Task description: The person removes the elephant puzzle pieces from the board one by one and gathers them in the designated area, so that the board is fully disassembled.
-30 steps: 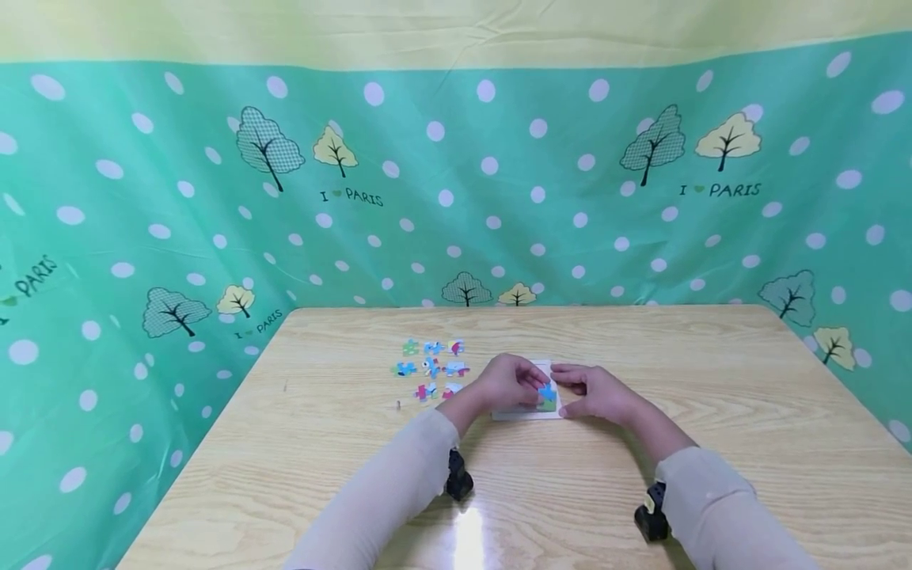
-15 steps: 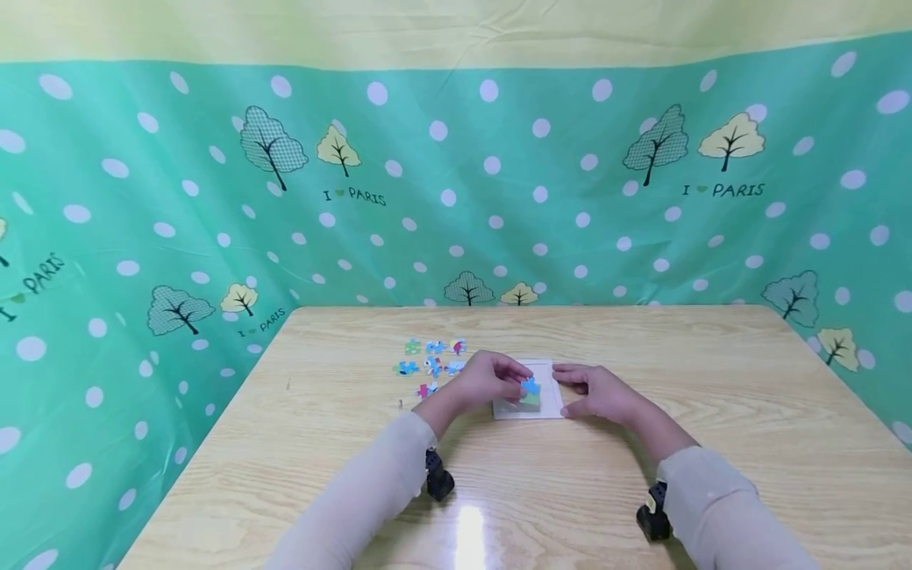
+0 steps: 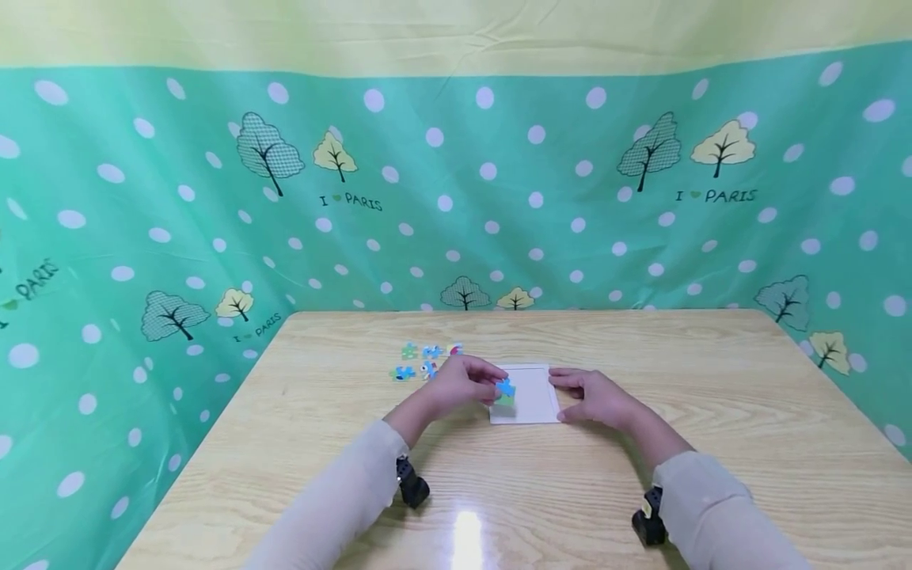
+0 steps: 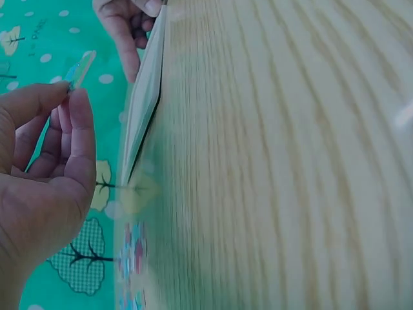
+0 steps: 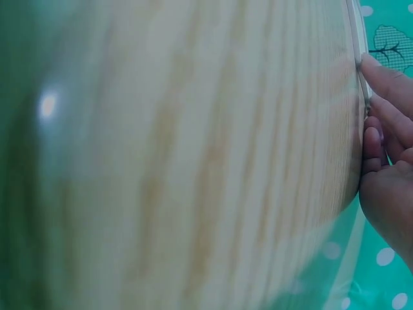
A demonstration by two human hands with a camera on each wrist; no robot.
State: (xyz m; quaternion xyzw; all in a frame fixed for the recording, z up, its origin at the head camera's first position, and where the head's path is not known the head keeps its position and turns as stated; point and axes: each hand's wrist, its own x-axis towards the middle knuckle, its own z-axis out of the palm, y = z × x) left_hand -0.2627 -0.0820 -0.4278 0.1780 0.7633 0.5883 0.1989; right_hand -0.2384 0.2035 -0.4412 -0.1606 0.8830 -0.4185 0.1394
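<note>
My left hand [image 3: 456, 383] pinches a blue and green jigsaw puzzle piece [image 3: 505, 393] between thumb and fingers, over the left part of a white puzzle tray [image 3: 534, 400]. In the left wrist view the piece [image 4: 80, 70] stands tilted, edge toward the camera, at the fingertips. My right hand [image 3: 597, 397] rests at the tray's right side, its thumb by the near corner and its straight fingers by the far one. The right wrist view shows those fingers [image 5: 387, 81] touching the tray's edge.
Several loose puzzle pieces [image 3: 404, 373] lie in rows on the wooden table [image 3: 342, 443] left of the tray, some hidden behind my left hand. A green dotted cloth [image 3: 399, 190] hangs along the table's back and left side.
My left hand has moved left across the tray with the puzzle piece, uncovering more of the tray's bare surface and covering more loose pieces. My right hand has stayed at the tray's edge.
</note>
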